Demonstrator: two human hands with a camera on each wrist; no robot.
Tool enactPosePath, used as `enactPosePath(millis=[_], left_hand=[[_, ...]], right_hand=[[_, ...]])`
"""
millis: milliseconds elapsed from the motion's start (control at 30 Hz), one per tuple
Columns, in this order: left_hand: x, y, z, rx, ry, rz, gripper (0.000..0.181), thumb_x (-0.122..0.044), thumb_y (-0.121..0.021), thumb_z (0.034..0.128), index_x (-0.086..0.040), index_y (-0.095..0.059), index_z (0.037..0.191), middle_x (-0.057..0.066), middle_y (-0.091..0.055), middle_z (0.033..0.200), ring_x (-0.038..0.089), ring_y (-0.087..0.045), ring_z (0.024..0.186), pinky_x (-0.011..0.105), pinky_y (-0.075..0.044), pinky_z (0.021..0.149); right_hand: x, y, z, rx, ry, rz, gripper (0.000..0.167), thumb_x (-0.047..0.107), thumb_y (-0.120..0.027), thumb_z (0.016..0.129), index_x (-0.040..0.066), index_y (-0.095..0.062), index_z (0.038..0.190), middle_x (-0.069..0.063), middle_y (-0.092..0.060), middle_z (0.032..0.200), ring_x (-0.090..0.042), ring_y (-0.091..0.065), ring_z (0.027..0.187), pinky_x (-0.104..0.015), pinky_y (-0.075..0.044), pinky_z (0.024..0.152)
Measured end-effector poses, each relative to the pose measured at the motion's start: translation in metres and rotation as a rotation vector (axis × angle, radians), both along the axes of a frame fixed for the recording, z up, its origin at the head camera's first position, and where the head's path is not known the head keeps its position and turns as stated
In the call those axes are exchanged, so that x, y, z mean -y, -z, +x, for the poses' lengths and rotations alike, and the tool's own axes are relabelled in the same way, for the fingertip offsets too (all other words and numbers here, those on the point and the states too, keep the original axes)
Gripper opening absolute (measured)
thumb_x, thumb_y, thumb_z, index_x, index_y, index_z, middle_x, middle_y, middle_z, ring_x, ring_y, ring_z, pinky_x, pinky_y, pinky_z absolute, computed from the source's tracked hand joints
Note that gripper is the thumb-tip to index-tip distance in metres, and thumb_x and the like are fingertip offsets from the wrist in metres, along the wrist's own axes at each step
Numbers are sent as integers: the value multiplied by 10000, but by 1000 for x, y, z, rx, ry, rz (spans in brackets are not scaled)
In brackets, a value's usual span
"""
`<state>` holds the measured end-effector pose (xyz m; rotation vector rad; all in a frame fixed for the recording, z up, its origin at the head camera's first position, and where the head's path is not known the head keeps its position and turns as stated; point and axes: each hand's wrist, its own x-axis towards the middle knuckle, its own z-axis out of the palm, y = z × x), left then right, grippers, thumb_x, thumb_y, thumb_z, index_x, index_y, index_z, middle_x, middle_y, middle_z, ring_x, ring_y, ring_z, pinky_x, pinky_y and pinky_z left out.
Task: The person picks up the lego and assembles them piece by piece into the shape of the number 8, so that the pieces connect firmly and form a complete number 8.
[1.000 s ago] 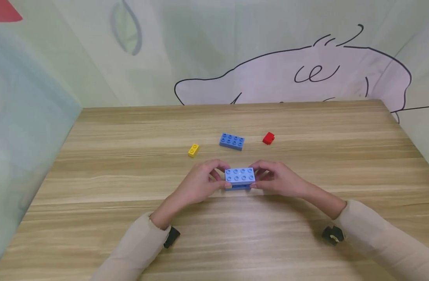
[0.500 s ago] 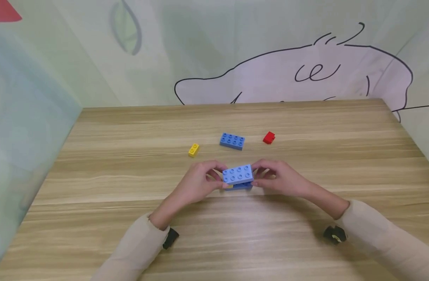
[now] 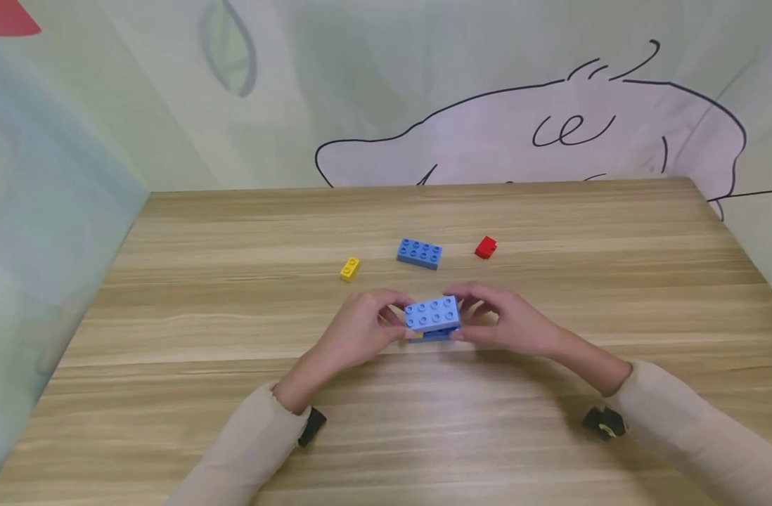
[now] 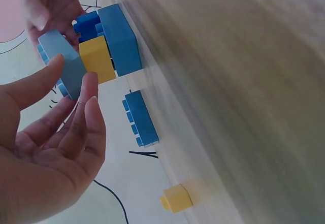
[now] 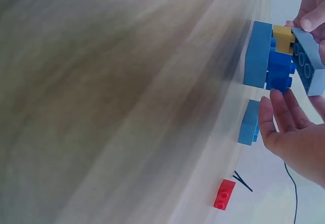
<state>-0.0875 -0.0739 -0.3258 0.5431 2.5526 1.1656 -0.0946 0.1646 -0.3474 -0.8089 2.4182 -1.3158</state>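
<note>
left hand (image 3: 368,327) pinches light-blue rectangular plastic brick (image 3: 432,314), tilted over yellow plastic brick (image 4: 97,57) and dark-blue plastic brick (image 5: 279,71) on medium-blue rectangular plastic base (image 4: 121,40). right hand (image 3: 511,323), fingers loosely extended, is beside dark-blue plastic brick; contact unclear.

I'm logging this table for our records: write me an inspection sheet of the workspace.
Surface: wood-grain table, grain running sideways.
Job's things: blue base brick carrying a yellow block and a dark blue block; light blue brick above, tilted, with a gap over the dark blue block.
Clutter: loose small yellow brick, loose blue brick and red brick, beyond the hands.
Grip: left hand pinches the light blue brick; right hand is at the dark blue block, exact contact unclear.
Cables: nothing seen.
Surroundings: pale backdrop with a line-drawn cartoon.
</note>
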Motion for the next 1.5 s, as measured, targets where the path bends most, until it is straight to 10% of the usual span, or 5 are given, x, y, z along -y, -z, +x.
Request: enactPosePath(millis=[1500], left_hand=[[-3,4,-1,-35,25,5,342,-82,-732,762,-33,-623,1083,79,-633,1049,139,-615,829,211,-508,685]], right_hand=[[-1,0,2,-63,30,103,403,83,-726,774,40,-607,1156,-62,-609,1092,-171,-585,886,-307,-512,771]])
